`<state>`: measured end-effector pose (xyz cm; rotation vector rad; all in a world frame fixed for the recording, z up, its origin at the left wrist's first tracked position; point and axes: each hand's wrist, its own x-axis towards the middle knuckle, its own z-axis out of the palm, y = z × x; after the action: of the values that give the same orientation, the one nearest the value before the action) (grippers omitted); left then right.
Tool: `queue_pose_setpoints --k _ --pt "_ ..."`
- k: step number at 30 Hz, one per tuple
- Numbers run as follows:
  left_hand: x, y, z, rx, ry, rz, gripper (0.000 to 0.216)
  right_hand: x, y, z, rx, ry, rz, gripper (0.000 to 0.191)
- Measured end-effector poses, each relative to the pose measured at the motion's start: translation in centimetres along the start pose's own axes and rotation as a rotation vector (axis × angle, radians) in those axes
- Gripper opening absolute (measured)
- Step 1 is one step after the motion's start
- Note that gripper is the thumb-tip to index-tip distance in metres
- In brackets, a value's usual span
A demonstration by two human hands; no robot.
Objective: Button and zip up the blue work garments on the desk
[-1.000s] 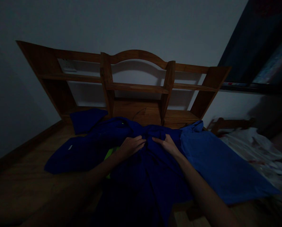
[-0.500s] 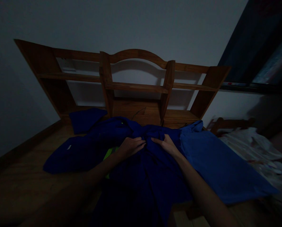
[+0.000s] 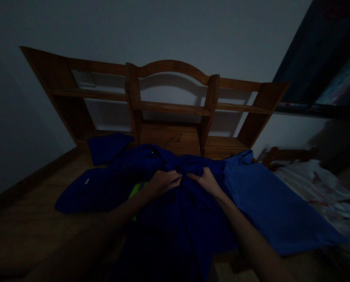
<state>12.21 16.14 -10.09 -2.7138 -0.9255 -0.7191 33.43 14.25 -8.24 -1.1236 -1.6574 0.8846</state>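
A dark blue garment with a yellow-green strip lies spread over the wooden desk, its lower part hanging toward me. My left hand is closed on the cloth near the garment's middle, fingers pointing right. Just across from it, my right hand grips a fold of the same garment, with the thumb stretched toward the left hand. A small gap separates the two hands. Dim light hides the finer details of the cloth between them.
A wooden shelf unit stands at the back against the wall. A folded lighter blue cloth lies at the right, and a dark blue piece at the back left. White plastic bags lie beyond the right edge, near a chair.
Both hands stay almost in place on the garment. The view has shifted very slightly; the cloth looks nearly the same.
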Motion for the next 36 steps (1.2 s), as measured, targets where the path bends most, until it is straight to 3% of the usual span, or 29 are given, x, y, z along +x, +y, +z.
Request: queue_pose_setpoints --k 14,27,36 --pt "0.07 0.46 -0.03 -0.082 -0.003 -0.065 0.032 -0.06 0.23 0.47 -0.132 0.079 -0.107 0.025" --pt "-0.04 0.22 0.44 -0.06 0.004 -0.061 0.03 0.05 0.86 0.56 -0.1 0.002 -0.118 0.022" --pt "-0.18 -0.26 0.8 -0.1 0.025 -0.044 0.036 -0.13 0.57 0.52 -0.145 0.048 -0.107 0.028"
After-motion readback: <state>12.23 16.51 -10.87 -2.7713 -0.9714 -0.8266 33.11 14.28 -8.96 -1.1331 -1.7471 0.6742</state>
